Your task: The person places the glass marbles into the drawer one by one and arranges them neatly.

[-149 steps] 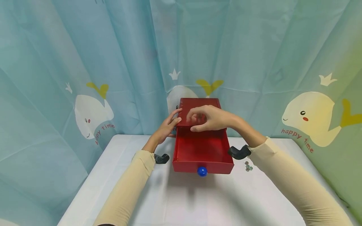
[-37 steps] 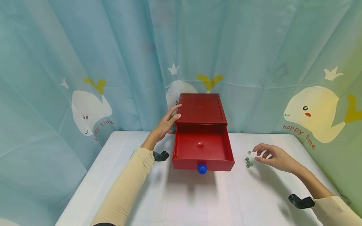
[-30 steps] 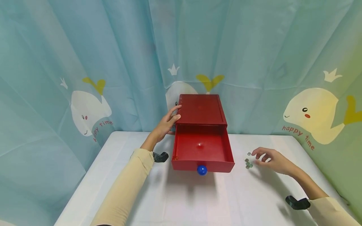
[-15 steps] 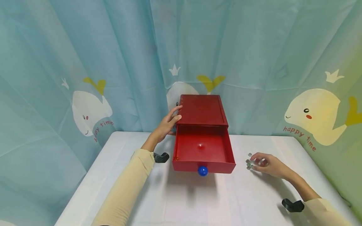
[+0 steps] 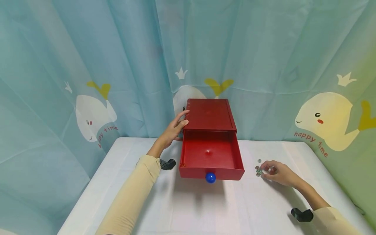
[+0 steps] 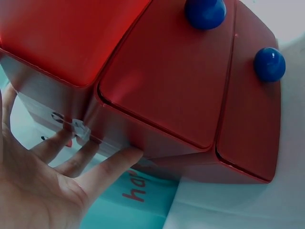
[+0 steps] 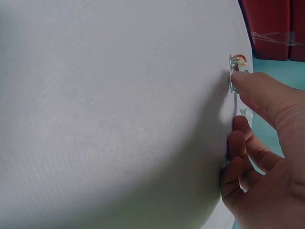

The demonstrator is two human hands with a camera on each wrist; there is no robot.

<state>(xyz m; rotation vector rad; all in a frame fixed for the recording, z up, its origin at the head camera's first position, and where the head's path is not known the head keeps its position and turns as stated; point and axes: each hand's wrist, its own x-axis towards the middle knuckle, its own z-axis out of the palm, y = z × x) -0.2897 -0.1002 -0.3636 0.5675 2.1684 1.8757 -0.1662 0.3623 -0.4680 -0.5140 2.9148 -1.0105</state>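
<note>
A red drawer cabinet (image 5: 210, 114) stands on the table with its top drawer (image 5: 211, 173) pulled out, a blue knob (image 5: 210, 178) on the front. My left hand (image 5: 168, 134) rests against the cabinet's left side, fingers spread and mostly straight. In the left wrist view, lower drawer fronts (image 6: 167, 81) carry more blue knobs (image 6: 269, 64). To the right, my right hand (image 5: 279, 173) is down at several small, round, shiny pieces (image 5: 258, 174). Its thumb (image 7: 255, 86) reaches one clear piece (image 7: 237, 62), and a gap shows between thumb and bent fingers.
One small round piece (image 5: 259, 160) lies apart, behind the others. A tiny orange bit (image 5: 183, 165) sits in the drawer's front left corner. The white table (image 5: 147, 202) meets a blue-green curtain (image 5: 258, 65) with whale prints at the back and sides.
My right hand was over the open drawer, then moved right and lowered to the small pieces, its thumb and fingers drawing closer to them. The left hand has stayed on the cabinet.
</note>
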